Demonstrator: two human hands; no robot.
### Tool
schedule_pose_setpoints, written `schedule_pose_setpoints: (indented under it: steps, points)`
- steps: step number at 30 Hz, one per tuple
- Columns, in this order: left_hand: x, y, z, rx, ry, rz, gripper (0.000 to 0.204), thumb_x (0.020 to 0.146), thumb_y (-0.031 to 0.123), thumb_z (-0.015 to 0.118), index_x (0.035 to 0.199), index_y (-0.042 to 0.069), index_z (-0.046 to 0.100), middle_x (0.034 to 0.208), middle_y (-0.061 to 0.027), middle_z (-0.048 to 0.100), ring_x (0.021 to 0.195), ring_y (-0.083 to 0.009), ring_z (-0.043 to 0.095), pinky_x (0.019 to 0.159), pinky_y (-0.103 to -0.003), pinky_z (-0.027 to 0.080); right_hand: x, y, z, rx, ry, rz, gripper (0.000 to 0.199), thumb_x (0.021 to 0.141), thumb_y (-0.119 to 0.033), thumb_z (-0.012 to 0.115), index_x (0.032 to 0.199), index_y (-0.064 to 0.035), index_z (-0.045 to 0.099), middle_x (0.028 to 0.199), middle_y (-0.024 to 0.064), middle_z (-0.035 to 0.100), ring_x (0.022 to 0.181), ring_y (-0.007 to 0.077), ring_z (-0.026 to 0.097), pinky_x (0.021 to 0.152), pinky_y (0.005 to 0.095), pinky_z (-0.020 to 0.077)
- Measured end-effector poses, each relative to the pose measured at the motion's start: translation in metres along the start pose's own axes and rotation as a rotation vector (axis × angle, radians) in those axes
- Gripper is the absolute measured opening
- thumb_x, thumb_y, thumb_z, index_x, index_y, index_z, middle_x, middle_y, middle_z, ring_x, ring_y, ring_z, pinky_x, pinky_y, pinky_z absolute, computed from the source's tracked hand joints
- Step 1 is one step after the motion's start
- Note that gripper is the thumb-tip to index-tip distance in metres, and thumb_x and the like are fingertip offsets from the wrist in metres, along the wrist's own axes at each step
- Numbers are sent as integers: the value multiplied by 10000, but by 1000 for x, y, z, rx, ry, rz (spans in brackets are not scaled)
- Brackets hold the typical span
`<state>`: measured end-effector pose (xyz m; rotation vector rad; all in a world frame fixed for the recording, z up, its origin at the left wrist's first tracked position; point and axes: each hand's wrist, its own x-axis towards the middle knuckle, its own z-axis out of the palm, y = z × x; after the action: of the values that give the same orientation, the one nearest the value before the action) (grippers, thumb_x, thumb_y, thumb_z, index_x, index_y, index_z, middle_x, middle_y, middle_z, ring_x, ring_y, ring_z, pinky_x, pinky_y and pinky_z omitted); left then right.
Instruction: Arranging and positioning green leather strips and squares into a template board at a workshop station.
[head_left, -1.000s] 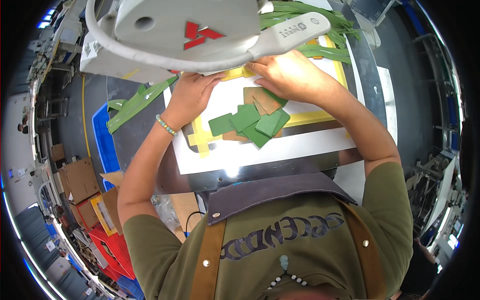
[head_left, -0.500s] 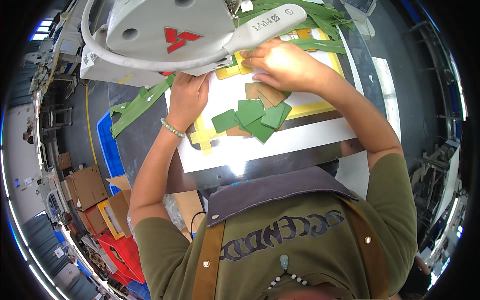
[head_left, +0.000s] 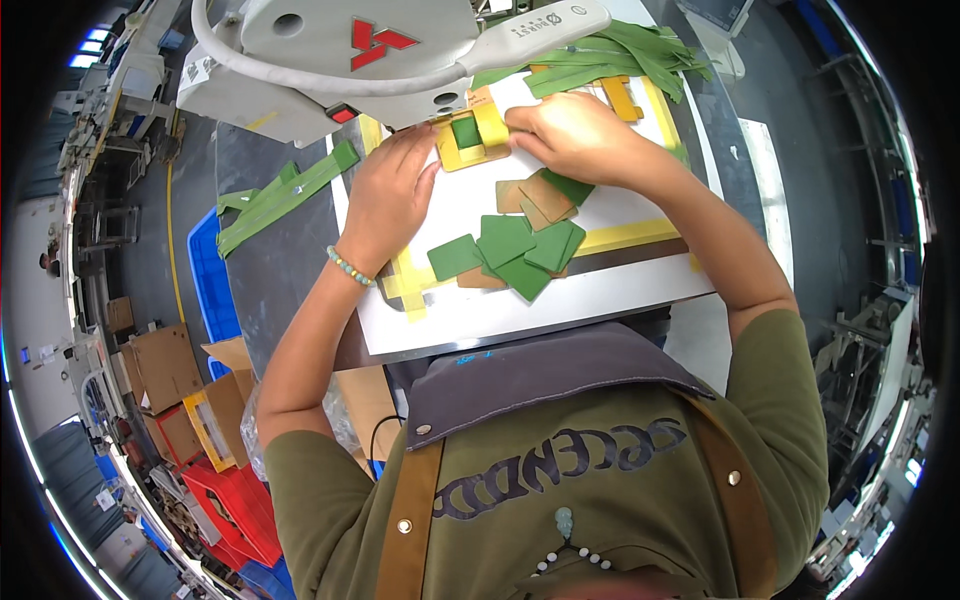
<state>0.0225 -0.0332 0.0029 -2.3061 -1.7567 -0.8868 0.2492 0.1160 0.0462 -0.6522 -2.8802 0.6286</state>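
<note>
A yellow frame-shaped template (head_left: 468,138) with a green square piece (head_left: 466,131) inside it is seen under the arm of a white sewing machine (head_left: 330,50), on a white board (head_left: 520,290) that lies on the surface; the left hand (head_left: 385,195) is laid flat on the board just beside the template, the fingers stretched and the fingertips touching its left edge, so nothing is grasped by it; a beaded bracelet (head_left: 350,267) is worn on the left wrist. The right hand (head_left: 570,135) is placed at the right side of the template, the fingers bent down and pressing on its yellow edge; whether something is pinched under these fingers cannot be told.

Near the right hand, a small heap of brown square pieces (head_left: 535,197) is lying on the board; lower, a group of green square patches (head_left: 510,255) is spread, some overlapping each other. Yellow tape strips (head_left: 620,236) are fixed on the board around this area. Long green straps (head_left: 620,55) are piled at the far right corner of the board, and other green straps (head_left: 280,195) are laid on the dark surface at the left side, well apart from the hands. A blue bin (head_left: 205,270) is seen beside the surface at the left; cardboard boxes (head_left: 160,365) and red crates (head_left: 225,500) are standing on the floor further down. A dark apron (head_left: 540,370) with brown straps is worn over an olive shirt.
</note>
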Motion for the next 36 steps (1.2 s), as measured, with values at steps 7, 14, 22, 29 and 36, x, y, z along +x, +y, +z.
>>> schedule_pose_setpoints:
  steps: [7, 14, 22, 29, 36]
  points:
    - [13, 33, -17, -437, -90, -309, 384, 911, 48, 666, 1288, -19, 631, 1033, -133, 727, 872, -202, 688, 853, -313, 516, -20, -17, -42, 664, -341, -227, 352, 1029, -292, 570, 805, -22, 602, 677, 46, 545, 624, 166, 544, 622, 322, 427]
    - [25, 19, 4, -1122, -153, -685, 277, 976, 52, 643, 1239, -29, 671, 1009, -47, 719, 887, -78, 659, 842, -232, 538, 5, 48, -14, 787, -279, 4, 357, 1060, -292, 522, 793, -58, 550, 696, -21, 500, 672, 87, 498, 644, 261, 405]
    - [19, 17, 13, -1150, -100, -804, 256, 950, 36, 693, 1198, -29, 680, 983, -54, 730, 844, -89, 691, 796, -218, 561, 8, 39, -6, 631, -236, 37, 341, 1047, -275, 534, 814, -26, 551, 745, 45, 561, 691, 147, 542, 688, 310, 436]
    - [17, 14, 14, -1236, -106, -864, 263, 952, 55, 702, 1193, -38, 655, 1011, -92, 748, 832, -123, 723, 802, -241, 581, 9, 28, 23, 438, 125, -217, 266, 1018, -225, 558, 1030, 17, 668, 925, 157, 679, 834, 319, 630, 788, 396, 490]
    - [14, 20, 20, -1206, -57, -711, 171, 944, -5, 684, 1097, -33, 611, 922, -57, 701, 822, -105, 708, 743, -224, 587, 12, -3, 24, 530, -114, -4, 355, 1053, -295, 548, 1034, 32, 685, 777, 90, 618, 713, 173, 542, 687, 344, 463]
